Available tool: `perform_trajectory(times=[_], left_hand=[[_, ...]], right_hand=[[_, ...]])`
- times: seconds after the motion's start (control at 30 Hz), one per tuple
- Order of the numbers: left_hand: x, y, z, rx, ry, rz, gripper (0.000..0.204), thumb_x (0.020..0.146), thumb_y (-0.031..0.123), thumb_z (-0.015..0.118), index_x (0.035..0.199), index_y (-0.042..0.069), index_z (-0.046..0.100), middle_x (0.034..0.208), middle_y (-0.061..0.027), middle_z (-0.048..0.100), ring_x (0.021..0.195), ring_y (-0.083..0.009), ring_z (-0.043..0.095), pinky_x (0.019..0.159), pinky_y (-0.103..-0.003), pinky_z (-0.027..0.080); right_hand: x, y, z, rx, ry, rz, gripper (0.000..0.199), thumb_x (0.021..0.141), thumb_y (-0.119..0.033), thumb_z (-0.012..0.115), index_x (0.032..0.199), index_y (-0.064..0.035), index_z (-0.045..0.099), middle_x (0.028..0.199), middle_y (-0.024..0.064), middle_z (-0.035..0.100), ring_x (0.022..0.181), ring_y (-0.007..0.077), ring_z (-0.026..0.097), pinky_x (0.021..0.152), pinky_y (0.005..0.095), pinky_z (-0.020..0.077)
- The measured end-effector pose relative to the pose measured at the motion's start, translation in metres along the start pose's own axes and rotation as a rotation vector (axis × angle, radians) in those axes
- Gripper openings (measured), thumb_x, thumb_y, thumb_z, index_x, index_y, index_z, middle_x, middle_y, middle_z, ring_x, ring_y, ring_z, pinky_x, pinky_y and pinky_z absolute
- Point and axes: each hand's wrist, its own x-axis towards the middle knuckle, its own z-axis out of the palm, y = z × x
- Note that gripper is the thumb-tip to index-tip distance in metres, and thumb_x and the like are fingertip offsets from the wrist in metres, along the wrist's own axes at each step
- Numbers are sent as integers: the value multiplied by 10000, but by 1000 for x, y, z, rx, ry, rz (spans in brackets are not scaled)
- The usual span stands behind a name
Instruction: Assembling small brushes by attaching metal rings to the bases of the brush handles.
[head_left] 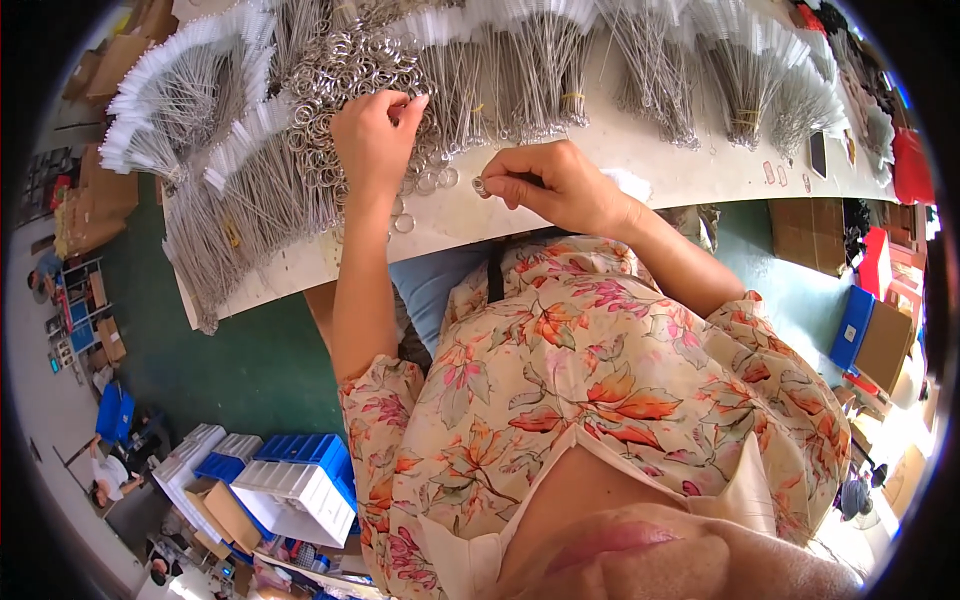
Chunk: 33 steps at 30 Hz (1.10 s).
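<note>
My left hand is over a big heap of shiny metal split rings on the table. Its fingers are curled in toward the thumb, and whatever is between them is hidden. My right hand, to the right and nearer to me, pinches a small metal ring between thumb and fingers. Some loose rings lie near the table's front edge, below the heap. Around the heap are thin wire brushes with white bristles, a bundle of them just left of my left wrist.
The white table carries more brush bundles along its far side. A dark phone-like object lies toward the right end. Cardboard boxes stand on the green floor at right, and blue and white crates at lower left. Other people are far off at left.
</note>
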Motion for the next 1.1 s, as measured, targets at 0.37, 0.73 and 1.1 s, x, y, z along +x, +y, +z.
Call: perform_trajectory(times=[0.37, 0.73, 1.1], left_hand=[[-1, 0, -16, -118, 74, -303, 187, 816, 209, 644, 839, 25, 668, 692, -92, 637, 552, -175, 559, 554, -288, 444], [-13, 74, -44, -763, 207, -376, 166, 894, 120, 564, 922, -31, 629, 769, -65, 639, 631, -83, 565, 563, -194, 430], [-27, 87, -58, -1183, 183, -346, 132, 871, 15, 557, 979, -24, 624, 852, -58, 612, 745, -90, 561, 638, -231, 462]], right_hand=[[5, 0, -11, -21, 48, -14, 125, 853, -112, 571, 885, -4, 625, 695, 86, 629, 632, 153, 610, 614, 288, 485], [47, -25, -1, 84, 283, -213, 126, 850, -125, 602, 880, -8, 639, 871, 76, 595, 723, 150, 590, 623, 254, 469], [37, -39, 2, 136, 169, -407, 148, 851, -132, 616, 870, 11, 646, 950, 86, 617, 800, 168, 608, 701, 274, 497]])
